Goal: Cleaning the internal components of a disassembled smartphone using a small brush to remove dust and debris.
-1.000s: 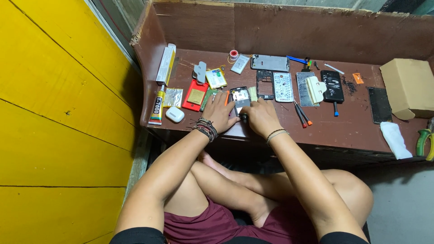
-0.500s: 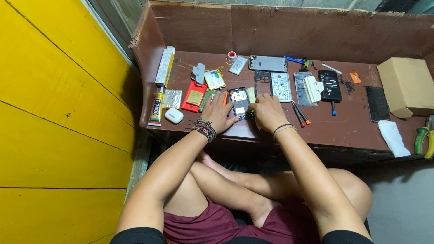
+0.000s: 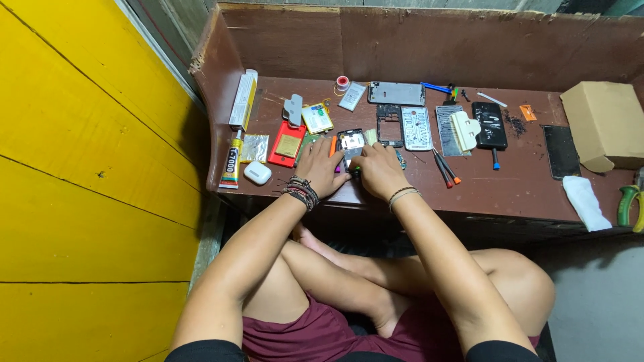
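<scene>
Opened phone (image 3: 351, 143) near table's front edge (image 3: 469, 209), left hand (image 3: 320, 167), right hand (image 3: 380, 169) beside it

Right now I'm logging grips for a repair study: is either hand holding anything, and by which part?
Both hands, left and right, are at the small opened phone, at its lower end. Whether either truly grips it cannot be told.

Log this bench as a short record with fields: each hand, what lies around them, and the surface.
left hand: fingers resting beside the opened phone
right hand: at the phone's lower edge, holding a small tool; tip hidden
left of hands: red case, white earbud case, glue tube
right of hands: screwdrivers, cardboard box
surface: brown bench
</scene>
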